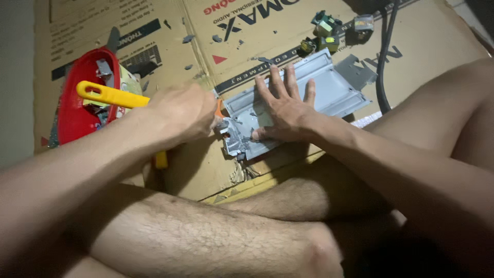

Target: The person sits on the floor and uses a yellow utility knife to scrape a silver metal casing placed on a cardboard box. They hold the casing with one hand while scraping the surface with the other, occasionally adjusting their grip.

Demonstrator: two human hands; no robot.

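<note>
Left hand (182,114) fisted, knuckles up, forearm stretched forward. Right hand (284,110) flat, fingers spread, palm down.

Grey metal tray (329,87), yellow-handled tool (110,96), red bowl (77,118), brown printed cardboard (437,36), black cable (383,62)

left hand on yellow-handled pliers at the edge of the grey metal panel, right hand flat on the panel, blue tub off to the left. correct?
Not quite: the head view shows the tub is red, not blue. The rest stands: left hand grips the yellow-handled pliers at the grey metal panel's edge, right hand flat on it.
</note>
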